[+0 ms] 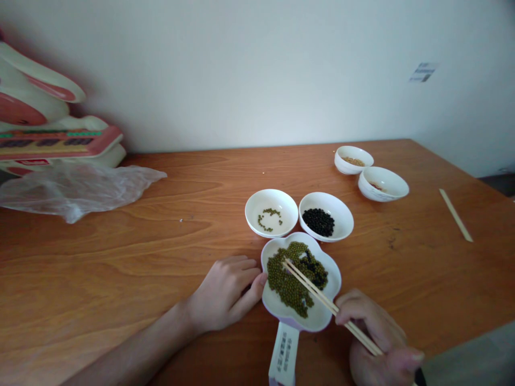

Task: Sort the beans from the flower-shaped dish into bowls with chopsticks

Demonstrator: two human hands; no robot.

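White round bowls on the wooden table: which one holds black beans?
The round white bowl just right of the white bowl with a few green beans, behind the white flower-shaped dish; only its contents are all black.

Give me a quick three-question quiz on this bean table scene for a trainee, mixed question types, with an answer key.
1. True or false: the tips of the pair of pale wooden chopsticks are over the flower-shaped white dish holding green and black beans.
2. Fill in: the thumb of the left hand rests against the dish's ____.
3. The chopsticks are held by: A) the left hand, B) the right hand, C) no hand.
Key: 1 true; 2 rim; 3 B.
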